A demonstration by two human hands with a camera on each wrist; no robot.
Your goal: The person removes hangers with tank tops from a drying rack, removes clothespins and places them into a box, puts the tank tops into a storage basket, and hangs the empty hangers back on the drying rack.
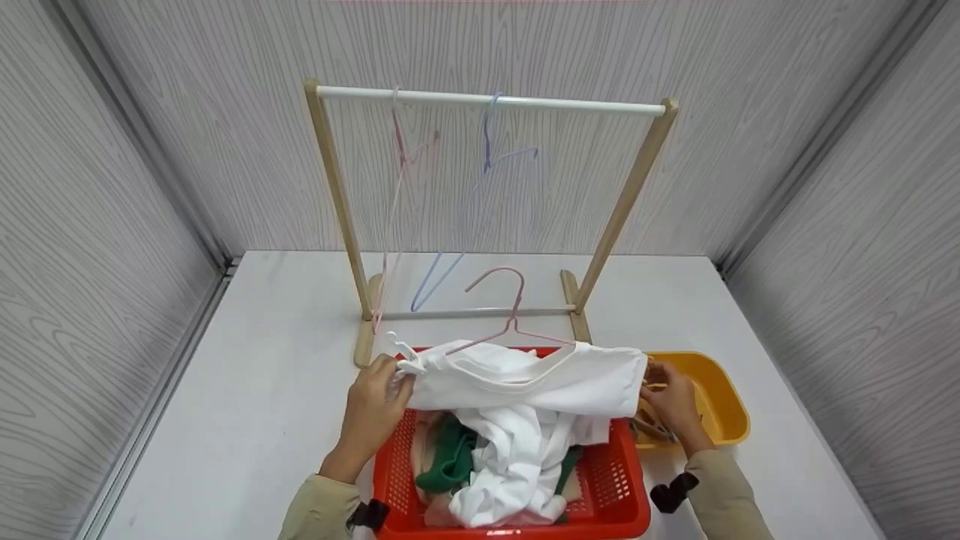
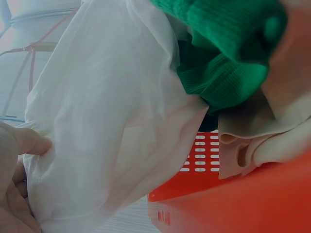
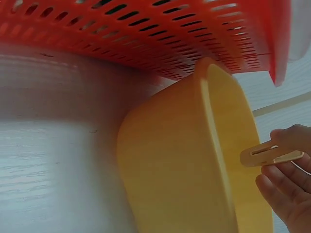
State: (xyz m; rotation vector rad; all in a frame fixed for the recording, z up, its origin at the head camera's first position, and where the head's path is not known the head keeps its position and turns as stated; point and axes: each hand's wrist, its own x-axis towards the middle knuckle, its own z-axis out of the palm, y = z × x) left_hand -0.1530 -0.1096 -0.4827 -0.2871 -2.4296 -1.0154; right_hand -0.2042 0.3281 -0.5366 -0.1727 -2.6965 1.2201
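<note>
A white shirt (image 1: 525, 386) with a pink hanger (image 1: 516, 315) in its neck opening is stretched above the red basket (image 1: 634, 480). My left hand (image 1: 373, 401) pinches the shirt's left end, thumb on the cloth in the left wrist view. A white clothespin (image 1: 407, 354) sits at that end, beside my fingers. At the shirt's right end is my right hand (image 1: 673, 397), over the yellow tub (image 1: 727, 405). In the right wrist view it holds a yellowish clothespin (image 3: 265, 154) between thumb and fingers. Whether that clothespin touches the shirt I cannot tell.
Behind the basket stands a wooden rack with a white rail (image 1: 570, 103). A pink hanger (image 1: 397, 187) and a blue hanger (image 1: 487, 142) hang from it. Green cloth (image 1: 450, 457) and other clothes lie in the basket. Several clothespins (image 1: 652, 427) lie in the tub.
</note>
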